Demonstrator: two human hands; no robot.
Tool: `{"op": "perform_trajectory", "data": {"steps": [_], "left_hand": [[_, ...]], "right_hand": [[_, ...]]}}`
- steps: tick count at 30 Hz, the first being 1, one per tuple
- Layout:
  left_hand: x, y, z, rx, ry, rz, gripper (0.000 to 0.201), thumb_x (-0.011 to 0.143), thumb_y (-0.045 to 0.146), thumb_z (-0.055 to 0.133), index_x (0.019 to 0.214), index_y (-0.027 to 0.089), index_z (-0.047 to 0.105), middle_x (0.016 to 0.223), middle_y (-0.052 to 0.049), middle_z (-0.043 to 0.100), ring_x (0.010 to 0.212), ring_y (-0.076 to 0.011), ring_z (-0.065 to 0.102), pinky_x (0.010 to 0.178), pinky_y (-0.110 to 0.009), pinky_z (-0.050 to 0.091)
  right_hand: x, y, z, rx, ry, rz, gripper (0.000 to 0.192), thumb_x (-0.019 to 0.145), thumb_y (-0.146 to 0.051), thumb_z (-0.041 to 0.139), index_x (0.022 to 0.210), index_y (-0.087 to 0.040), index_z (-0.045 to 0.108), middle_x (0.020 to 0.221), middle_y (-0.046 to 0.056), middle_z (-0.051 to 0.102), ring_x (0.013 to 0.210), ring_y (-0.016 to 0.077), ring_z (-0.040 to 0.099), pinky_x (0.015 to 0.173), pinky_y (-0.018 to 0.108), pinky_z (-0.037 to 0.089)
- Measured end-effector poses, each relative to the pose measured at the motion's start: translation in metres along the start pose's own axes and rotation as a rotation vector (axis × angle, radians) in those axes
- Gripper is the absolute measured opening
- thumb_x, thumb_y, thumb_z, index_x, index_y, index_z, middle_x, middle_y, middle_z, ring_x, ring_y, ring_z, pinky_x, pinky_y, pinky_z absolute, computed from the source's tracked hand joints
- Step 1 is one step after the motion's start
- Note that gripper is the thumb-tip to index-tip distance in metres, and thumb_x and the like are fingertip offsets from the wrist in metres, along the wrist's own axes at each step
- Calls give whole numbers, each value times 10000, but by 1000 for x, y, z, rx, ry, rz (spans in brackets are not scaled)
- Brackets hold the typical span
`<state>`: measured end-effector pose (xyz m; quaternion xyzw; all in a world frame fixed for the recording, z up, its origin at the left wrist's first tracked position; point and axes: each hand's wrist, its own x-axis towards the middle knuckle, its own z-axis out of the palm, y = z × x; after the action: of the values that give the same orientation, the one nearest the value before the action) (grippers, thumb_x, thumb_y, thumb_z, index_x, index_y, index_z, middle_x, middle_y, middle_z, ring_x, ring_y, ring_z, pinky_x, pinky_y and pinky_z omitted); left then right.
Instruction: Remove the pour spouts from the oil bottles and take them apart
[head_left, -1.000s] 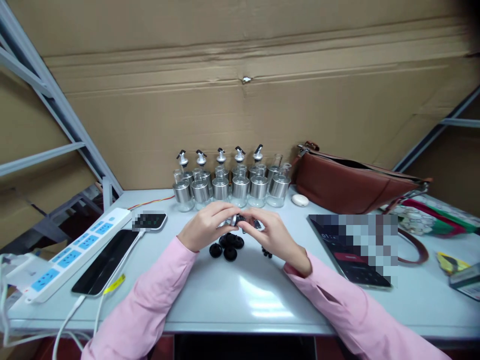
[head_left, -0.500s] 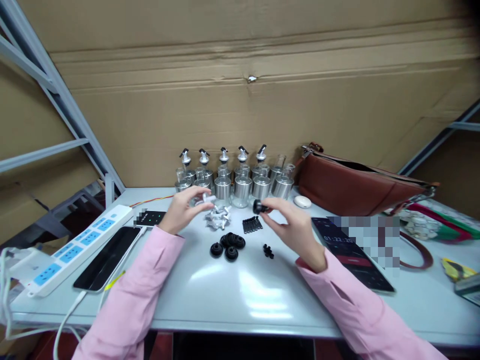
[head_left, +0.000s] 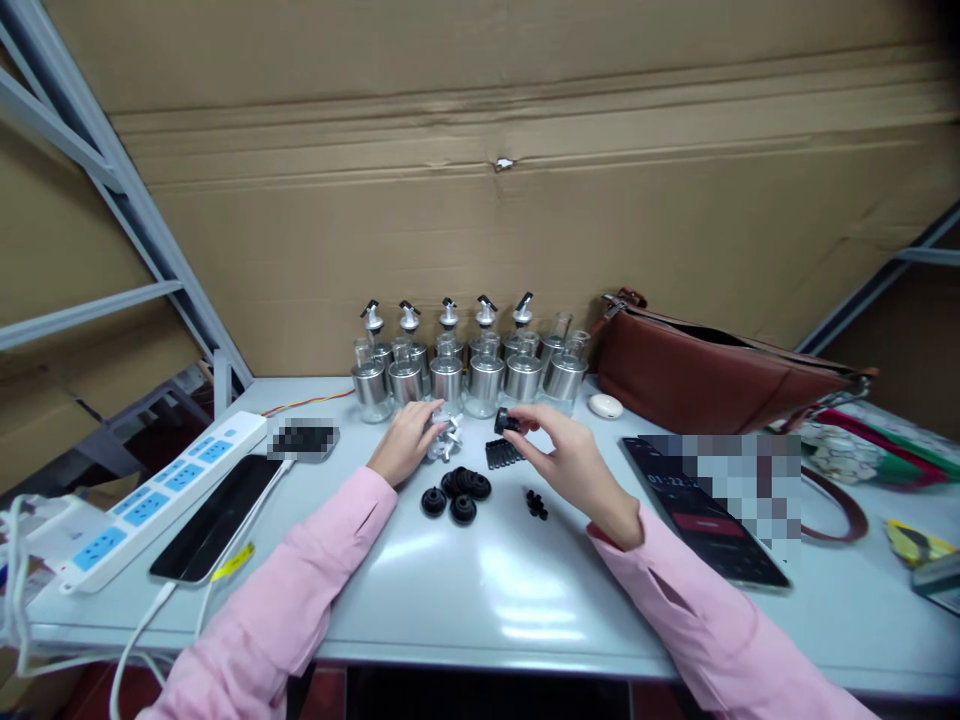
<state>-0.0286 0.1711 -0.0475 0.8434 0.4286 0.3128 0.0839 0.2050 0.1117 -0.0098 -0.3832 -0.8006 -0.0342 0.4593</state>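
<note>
My right hand (head_left: 566, 448) pinches a black ribbed stopper (head_left: 506, 421) between thumb and fingers, above a row of small black strips (head_left: 502, 454). My left hand (head_left: 409, 438) is at the pile of silver pourer spouts (head_left: 448, 440), thumb and fingertips closed around a spout at its left side, partly hidden by the fingers. Nearer to me lie several black round rubber stoppers (head_left: 463, 508), some overlapping. A small cluster of tiny black parts (head_left: 536, 504) sits below my right hand.
Glass bottles with steel sleeves (head_left: 487, 376) line the back, several topped with silver pourers (head_left: 486, 310). Power strip (head_left: 161, 495) and phone (head_left: 217, 520) lie left. Brown bag (head_left: 720, 370), white round case (head_left: 605, 406) and a tablet-like timer screen (head_left: 697, 515) are right.
My left hand has moved right and down, from just above the silver spouts to the pile itself. My right hand has shifted slightly left with the black stopper.
</note>
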Motion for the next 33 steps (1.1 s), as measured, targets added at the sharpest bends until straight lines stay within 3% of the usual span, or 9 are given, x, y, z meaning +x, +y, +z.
{"op": "perform_trajectory", "data": {"steps": [8, 12, 15, 19, 21, 25, 29, 31, 33], "left_hand": [[-3, 4, 6, 74, -116, 50, 579, 839, 503, 489, 1317, 201, 364, 1317, -104, 442, 1221, -248, 390, 1003, -427, 345], [-2, 2, 9, 110, -123, 100, 507, 828, 491, 513, 1263, 240, 442, 1303, -89, 437, 1221, -253, 379, 1001, -432, 350], [-2, 1, 10, 92, -116, 114, 365, 861, 429, 486, 1167, 233, 518, 1274, -86, 449, 1210, -241, 387, 1003, -423, 356], [-3, 1, 11, 66, -108, 115, 275, 883, 367, 461, 1096, 214, 543, 1241, -88, 466, 1187, -229, 401, 1003, -417, 361], [-3, 1, 11, 69, -110, 109, 268, 883, 364, 462, 1087, 209, 541, 1234, -89, 471, 1179, -230, 404, 997, -420, 367], [-4, 1, 11, 77, -108, 106, 271, 883, 369, 461, 1090, 209, 532, 1230, -85, 474, 1177, -228, 405, 994, -420, 369], [-5, 1, 11, 82, -115, 99, 273, 884, 366, 458, 1098, 212, 527, 1238, -85, 471, 1181, -232, 404, 996, -428, 366], [-4, 1, 11, 83, -118, 91, 272, 883, 360, 458, 1101, 212, 525, 1240, -87, 469, 1184, -237, 402, 996, -435, 365], [-4, 2, 11, 82, -116, 84, 266, 882, 351, 460, 1099, 213, 526, 1242, -87, 469, 1189, -240, 400, 995, -438, 366]], "right_hand": [[0, -3, 3, -1, -139, 31, 167, 881, -284, 516, 979, -159, 566, 748, 27, 593, 681, 150, 551, 677, 286, 435], [2, -7, -2, 43, -263, 45, 161, 893, -257, 480, 979, -168, 583, 813, 46, 603, 769, 163, 558, 734, 296, 422], [2, -12, -7, 130, -408, 60, 134, 841, -183, 512, 943, -166, 597, 867, 50, 600, 826, 161, 545, 767, 282, 415], [-3, -21, -7, 195, -756, 190, 96, 699, -136, 610, 794, -151, 611, 722, 6, 585, 653, 120, 515, 625, 225, 395], [-6, -23, -2, 172, -862, 226, 97, 692, -132, 616, 786, -155, 616, 687, -7, 581, 614, 110, 500, 581, 213, 369], [-6, -30, 3, 57, -842, 216, 178, 725, -133, 638, 897, -155, 597, 777, 21, 608, 657, 138, 540, 597, 235, 401], [-19, -67, -12, -168, -720, 121, 150, 750, -166, 645, 888, -134, 596, 900, 101, 607, 803, 250, 582, 699, 372, 476], [-36, -94, -21, -4, -679, 21, 119, 793, -164, 586, 910, -170, 604, 928, 88, 609, 841, 231, 587, 733, 360, 495], [-57, -117, -26, 203, -790, -104, 71, 827, -288, 565, 856, -262, 624, 882, 33, 618, 799, 174, 597, 647, 267, 506]]}}
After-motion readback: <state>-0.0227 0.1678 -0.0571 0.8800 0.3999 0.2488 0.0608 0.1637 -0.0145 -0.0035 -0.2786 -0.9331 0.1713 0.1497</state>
